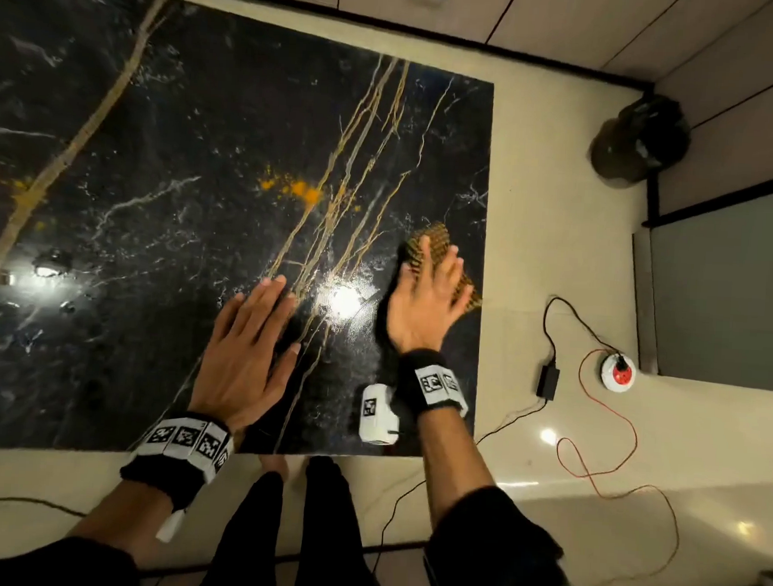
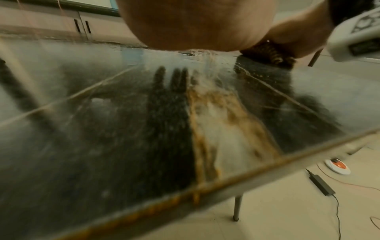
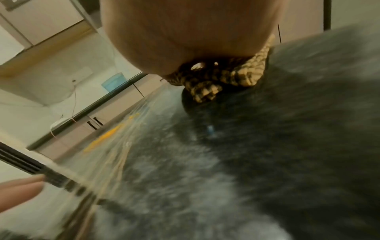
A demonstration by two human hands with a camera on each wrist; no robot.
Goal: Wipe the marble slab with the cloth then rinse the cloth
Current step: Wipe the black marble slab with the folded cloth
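A black marble slab (image 1: 153,258) with gold and white veins fills the head view. An orange powder stain (image 1: 307,192) lies near its middle. My right hand (image 1: 427,295) presses flat on a brown checked cloth (image 1: 441,239) near the slab's right edge, fingers straight. In the right wrist view the cloth (image 3: 207,89) bunches under the palm, and the stain (image 3: 109,135) shows as a blurred orange streak. My left hand (image 1: 250,344) rests flat on the slab nearer the front edge, fingers straight and holding nothing. The left wrist view shows the slab (image 2: 102,146) blurred and the cloth (image 2: 267,52) under the right hand.
Cream floor surrounds the slab. A black power adapter (image 1: 548,382) with its cable and a red and white socket (image 1: 618,370) with an orange wire lie on the floor to the right. A dark bin (image 1: 639,140) stands at the back right. My legs (image 1: 300,534) are at the front edge.
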